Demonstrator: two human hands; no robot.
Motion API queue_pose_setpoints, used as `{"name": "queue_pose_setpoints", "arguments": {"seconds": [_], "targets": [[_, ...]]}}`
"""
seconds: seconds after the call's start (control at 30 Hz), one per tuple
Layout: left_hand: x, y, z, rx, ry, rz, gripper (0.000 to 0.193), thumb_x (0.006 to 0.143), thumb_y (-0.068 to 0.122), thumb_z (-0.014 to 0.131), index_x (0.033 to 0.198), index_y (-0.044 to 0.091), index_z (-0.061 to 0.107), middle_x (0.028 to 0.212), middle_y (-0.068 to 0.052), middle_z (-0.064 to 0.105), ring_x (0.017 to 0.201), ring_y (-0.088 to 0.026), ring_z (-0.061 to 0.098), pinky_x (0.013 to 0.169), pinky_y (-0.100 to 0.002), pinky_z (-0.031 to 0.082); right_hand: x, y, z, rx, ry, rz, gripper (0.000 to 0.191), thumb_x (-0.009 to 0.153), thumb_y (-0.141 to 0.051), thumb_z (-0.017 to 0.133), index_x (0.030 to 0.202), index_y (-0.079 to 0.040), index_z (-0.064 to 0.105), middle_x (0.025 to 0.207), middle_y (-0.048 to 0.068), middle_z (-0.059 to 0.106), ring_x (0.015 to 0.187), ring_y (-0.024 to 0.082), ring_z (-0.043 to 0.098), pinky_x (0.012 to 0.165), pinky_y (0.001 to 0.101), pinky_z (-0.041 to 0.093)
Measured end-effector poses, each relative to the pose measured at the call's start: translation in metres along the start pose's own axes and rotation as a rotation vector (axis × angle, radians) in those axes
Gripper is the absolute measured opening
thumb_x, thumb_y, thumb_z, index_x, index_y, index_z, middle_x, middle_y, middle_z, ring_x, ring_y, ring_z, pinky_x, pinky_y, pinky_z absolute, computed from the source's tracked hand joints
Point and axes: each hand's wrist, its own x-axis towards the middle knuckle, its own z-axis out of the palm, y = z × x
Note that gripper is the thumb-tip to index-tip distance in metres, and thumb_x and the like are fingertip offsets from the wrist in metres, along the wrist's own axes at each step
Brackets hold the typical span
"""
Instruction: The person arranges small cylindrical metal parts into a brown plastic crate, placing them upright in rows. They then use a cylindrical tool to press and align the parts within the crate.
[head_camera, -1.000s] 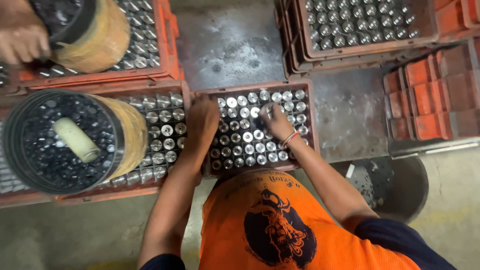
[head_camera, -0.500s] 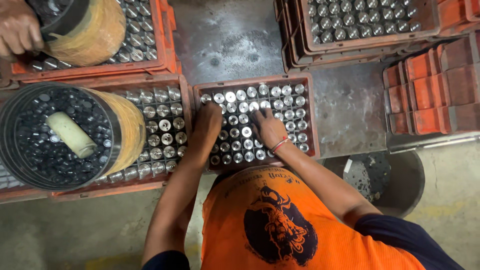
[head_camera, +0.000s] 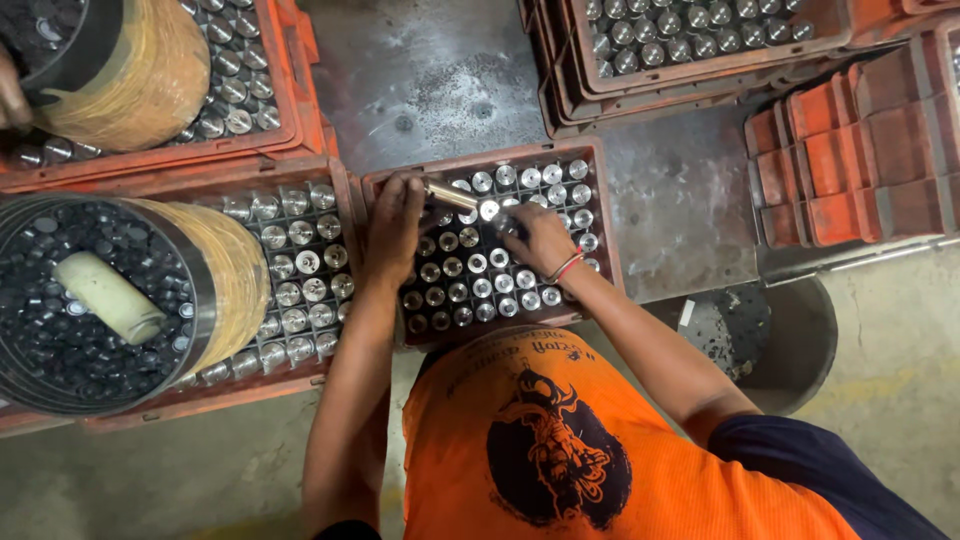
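Head camera looks straight down, and we see our two bare arms reaching into a red plastic crate (head_camera: 600, 215) packed with upright metal cylinders (head_camera: 478, 263) standing in rows. Our left hand (head_camera: 395, 225) rests on the crate's upper left corner, fingers curled around one brass-toned metal cylinder (head_camera: 452, 193) that lies tilted sideways above the rows, its end poking out to the right of the fingers. Our right hand (head_camera: 540, 238) lies palm down over the middle rows, fingers bunched and pinching the top of a cylinder still standing in the pack; which one exactly we cannot tell, since the fingers cover it. A red thread bracelet (head_camera: 566, 267) circles the right wrist. Our orange shirt (head_camera: 560, 450) fills the bottom of the view.

Just left of this crate sits a second red crate (head_camera: 330, 180) of the same cylinders, with a large round drum (head_camera: 150, 290) wrapped in tan tape lying in it, full of small dark discs and a pale roll (head_camera: 110, 296). Above it another such drum (head_camera: 140, 75) sits in a third crate, where another person's hand (head_camera: 12, 95) shows at the left edge. A dark round pan (head_camera: 790, 340) stands on the floor to our right.
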Motion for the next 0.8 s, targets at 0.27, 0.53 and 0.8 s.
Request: {"name": "queue_pose_setpoints", "arguments": {"seconds": [0.27,0.53,0.8], "targets": [[0.01,-0.029,0.013,0.515,0.118,-0.036,0.042,0.102,0.04,0.056,0.118,0.002,0.05,0.087,-0.015,0.07,0.074,-0.031,0.072,0.065,-0.047,0.06,-0.008,-0.026,0.016,-0.148,0.027,-0.066,0.044,0.084,-0.032,0.079,0.108,0.002,0.066,0.104,0.021,0.065,0.096,0.041,0.064,0.082,0.048,0.053],[0.011,-0.039,-0.007,1.695,0.2,0.15,0.017,0.098,0.006,0.056,0.106,-0.008,0.059,0.098,-0.028,0.068,0.075,-0.038,0.073,0.057,-0.044,0.06,-0.021,0.007,-0.041,-0.555,0.176,0.221,0.026,0.092,-0.034,0.075,0.101,-0.01,0.076,0.132,0.022,0.053,0.127,0.048,0.044,0.101,0.0648,0.039],[0.031,-0.071,-0.035,1.708,0.089,0.256,0.019,0.092,-0.001,0.057,0.107,-0.007,0.069,0.104,-0.031,0.068,0.082,-0.034,0.074,0.069,-0.038,0.061,-0.037,0.044,-0.043,-0.494,0.13,0.091,0.035,0.086,-0.043,0.078,0.099,-0.011,0.08,0.153,0.021,0.043,0.139,0.056,0.031,0.106,0.0713,0.029]]}}
